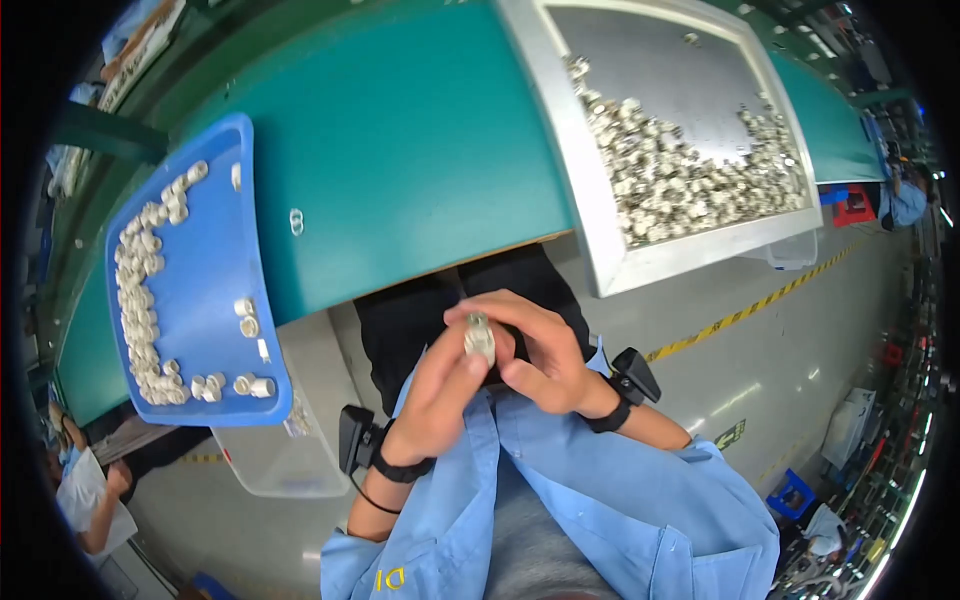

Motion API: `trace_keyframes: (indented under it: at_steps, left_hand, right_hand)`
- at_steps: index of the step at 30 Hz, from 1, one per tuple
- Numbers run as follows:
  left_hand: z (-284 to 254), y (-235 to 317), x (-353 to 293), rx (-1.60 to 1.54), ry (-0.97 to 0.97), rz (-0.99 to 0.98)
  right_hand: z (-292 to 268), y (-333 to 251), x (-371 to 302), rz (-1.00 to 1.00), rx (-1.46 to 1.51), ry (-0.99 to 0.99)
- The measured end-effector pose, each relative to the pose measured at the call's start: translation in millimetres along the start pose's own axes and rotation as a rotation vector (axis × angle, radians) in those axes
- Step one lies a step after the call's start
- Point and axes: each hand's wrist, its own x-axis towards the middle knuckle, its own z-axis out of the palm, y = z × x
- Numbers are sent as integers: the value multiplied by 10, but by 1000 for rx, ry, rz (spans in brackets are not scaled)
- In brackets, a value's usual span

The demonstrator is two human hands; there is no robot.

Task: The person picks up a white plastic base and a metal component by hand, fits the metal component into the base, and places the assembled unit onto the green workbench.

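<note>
Above my lap, my left hand [437,392] pinches a small white fitting with a metal top [479,340] between thumb and fingers. My right hand [548,352] is curved around the far side of it. Its fingers reach behind the fitting's metal end and its thumb stands apart to the right; whether the fingertips touch the fitting is partly hidden. Ahead on the left, a blue tray [200,290] bears many white cylindrical parts [140,300] along its left and near sides. A metal-framed tray [590,200] at the front right has a heap of small white-and-metal pieces [690,185].
A green-topped table [400,150] runs across in front of me, with a small clear-and-white piece [296,221] lying on it. Below the blue tray stands a translucent bin [285,460]. Another person [95,505] is at the far left. Yellow-black tape [745,308] marks the floor.
</note>
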Motion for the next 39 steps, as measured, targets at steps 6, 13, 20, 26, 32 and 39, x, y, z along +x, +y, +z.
trace_keyframes:
  at_steps: [6, 13, 20, 26, 32, 39]
  left_hand:
    - [584, 723, 274, -44, -291, 76]
    - [925, 1570, 730, -80, -136, 98]
    - [1086, 2188, 891, 319, -158, 377]
    - [1057, 2212, 1020, 461, -82, 433]
    - [1028, 2196, 1084, 491, -49, 433]
    - [1000, 2153, 1206, 472, -36, 419]
  right_hand:
    - [-771, -1054, 499, -79, 79, -320]
    - [-1131, -1755, 1190, -296, -149, -173]
    - [-1101, -1973, 1670, -598, -54, -27]
    - [-1151, -1832, 1807, -636, -12, -37]
    - [-1165, -1731, 1862, -646, -22, -44]
    - [-1218, -1611, 1903, -643, -30, -32]
